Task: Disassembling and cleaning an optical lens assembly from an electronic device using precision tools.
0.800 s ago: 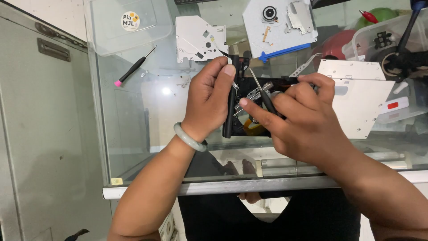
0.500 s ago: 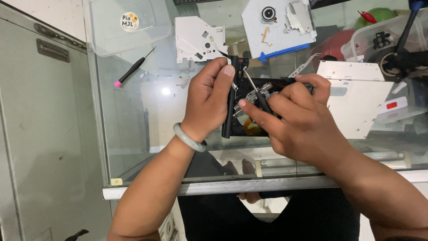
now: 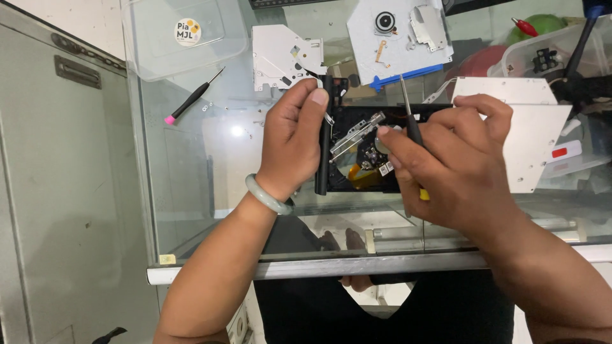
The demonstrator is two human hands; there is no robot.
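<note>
Black opened optical-drive mechanism with exposed metal rails, a silvery lens block and an orange flex ribbon point(image 3: 366, 153), lay flat on the glass worktop point(image 3: 210, 159), between the two hands. Looked light and stiff in its frame but delicate inside: thin ribbon, small springs and bare lens, best gripped by the black front bezel edge and outer frame, never by the inner parts. Left hand point(image 3: 294, 137), with a pale green bangle at the wrist, closed around that bezel edge, thumb on top, steadying the unit. Right hand point(image 3: 456, 169) closed on a slim screwdriver with a black shaft and yellow handle end point(image 3: 413, 137), tip up and away from the mechanism, fingertips point(image 3: 384, 134) resting by the lens block.

Against the earlier frames: screwdriver lifted from a slant across the mechanism to nearly upright; right hand drawn back toward the right, uncovering more of the interior. Left grip unchanged on the bezel.

Nearby: pink-capped black screwdriver point(image 3: 191, 99) on the glass to the left, clear plastic lidded box point(image 3: 182, 38) beyond it, silver metal drive covers point(image 3: 284, 54) and a white tray plate point(image 3: 529, 134) to the right.
</note>
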